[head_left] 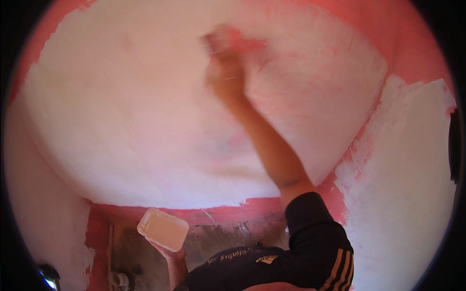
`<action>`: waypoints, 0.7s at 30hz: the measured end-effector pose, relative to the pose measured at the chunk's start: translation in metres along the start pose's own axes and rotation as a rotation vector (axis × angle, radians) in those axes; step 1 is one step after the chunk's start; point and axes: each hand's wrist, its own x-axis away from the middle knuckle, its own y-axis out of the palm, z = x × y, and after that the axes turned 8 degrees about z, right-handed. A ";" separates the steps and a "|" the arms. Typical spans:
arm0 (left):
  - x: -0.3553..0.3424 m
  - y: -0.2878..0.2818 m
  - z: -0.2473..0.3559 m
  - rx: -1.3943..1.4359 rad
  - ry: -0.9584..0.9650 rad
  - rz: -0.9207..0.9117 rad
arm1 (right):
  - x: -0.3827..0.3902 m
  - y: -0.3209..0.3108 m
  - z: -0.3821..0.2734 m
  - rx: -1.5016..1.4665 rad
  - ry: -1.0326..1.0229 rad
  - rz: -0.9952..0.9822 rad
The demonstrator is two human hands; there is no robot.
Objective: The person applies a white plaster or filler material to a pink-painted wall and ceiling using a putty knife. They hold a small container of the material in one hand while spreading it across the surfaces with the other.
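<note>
My right arm reaches up across the large white-coated wall (121,97), which has patchy pink showing through. My right hand (225,72) is raised near the upper middle, smeared by motion and closed round a blurred dark tool (212,42) that looks like a brush, touching or close to the wall beside a pink patch. At the lower left, my left hand (172,253) holds a rectangular plastic tub (162,228) of pale, creamy paint from underneath, its fingers mostly hidden by the tub.
Side walls, left (48,184) and right (398,184), carry white coating with ragged pink edges. A pink band (107,211) runs along the wall's foot, above a stained grey floor (208,237) with a small pale object (121,279). A dark shape (454,145) sits at the far right edge.
</note>
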 end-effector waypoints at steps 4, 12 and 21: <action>0.008 0.002 -0.038 0.199 -0.191 0.066 | 0.037 0.020 -0.042 -0.412 0.130 -0.211; 0.034 0.002 -0.072 0.045 -0.194 0.060 | 0.011 -0.109 0.197 0.392 0.318 0.316; 0.009 0.035 -0.082 0.199 -0.217 0.049 | 0.058 0.033 -0.037 -0.366 0.102 -0.217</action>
